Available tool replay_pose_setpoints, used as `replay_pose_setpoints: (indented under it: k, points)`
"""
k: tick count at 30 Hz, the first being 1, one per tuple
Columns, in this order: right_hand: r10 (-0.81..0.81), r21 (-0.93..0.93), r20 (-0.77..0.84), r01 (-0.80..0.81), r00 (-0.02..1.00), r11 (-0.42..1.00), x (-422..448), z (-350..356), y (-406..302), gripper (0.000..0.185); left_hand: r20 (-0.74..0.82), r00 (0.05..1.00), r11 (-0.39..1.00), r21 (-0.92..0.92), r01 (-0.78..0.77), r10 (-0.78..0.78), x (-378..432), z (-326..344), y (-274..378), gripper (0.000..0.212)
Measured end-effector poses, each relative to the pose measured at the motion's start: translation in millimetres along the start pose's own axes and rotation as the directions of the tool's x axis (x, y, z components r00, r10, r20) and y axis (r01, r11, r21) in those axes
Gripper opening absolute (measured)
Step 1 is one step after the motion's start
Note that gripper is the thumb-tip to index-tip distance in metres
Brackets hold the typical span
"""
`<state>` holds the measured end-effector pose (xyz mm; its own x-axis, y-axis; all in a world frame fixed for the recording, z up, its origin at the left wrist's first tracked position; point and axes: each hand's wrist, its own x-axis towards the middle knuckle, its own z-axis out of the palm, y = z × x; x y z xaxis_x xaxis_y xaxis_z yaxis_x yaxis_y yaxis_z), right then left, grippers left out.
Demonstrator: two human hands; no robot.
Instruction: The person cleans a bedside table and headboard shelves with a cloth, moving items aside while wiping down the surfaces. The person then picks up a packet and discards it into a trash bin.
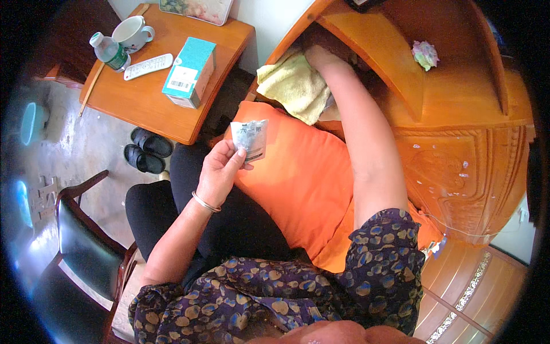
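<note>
My left hand holds a small white sachet upright between thumb and fingers; printed writing marks its front. Below the sachet lies an orange cushion beside my legs. My right arm stretches into the low opening of a wooden cabinet. Only the back part of my right hand shows at the shadowy opening, and its fingers are hidden. Next to that wrist a pale yellow towel hangs over the cabinet's edge, and whether the hand touches it I cannot tell.
On the wooden side table stand a teal box, a white remote control, a plastic bottle and a mug. Black slippers lie on the floor near a dark chair. A crumpled tissue rests on the cabinet shelf.
</note>
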<state>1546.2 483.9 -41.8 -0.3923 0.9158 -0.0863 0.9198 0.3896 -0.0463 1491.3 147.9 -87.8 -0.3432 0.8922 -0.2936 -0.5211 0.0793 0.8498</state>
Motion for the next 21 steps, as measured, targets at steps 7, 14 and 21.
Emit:
replay_pose_setpoints:
  k: [7, 14, 21]
  points:
    - [0.035, -0.033, 0.132, -0.031, 0.991, 0.999, -7.2, -18.2, 18.5, 0.05, -0.048, 0.996, 0.997, 0.027, -0.07, 0.072, -33.8, -16.5, 18.7, 0.017]
    - [0.106, -0.001, 0.048, -0.106, 0.993, 0.994, -36.7, -36.7, 31.6, 0.05, 0.002, 0.995, 0.995, -0.024, -0.096, 0.096, -52.0, -21.4, 21.4, 0.016]
    - [0.169, -0.197, 0.163, -0.135, 0.972, 0.971, -64.9, -45.7, 31.1, 0.051, 0.022, 0.993, 0.991, -0.071, -0.114, 0.116, -52.6, -22.0, 29.0, 0.012]
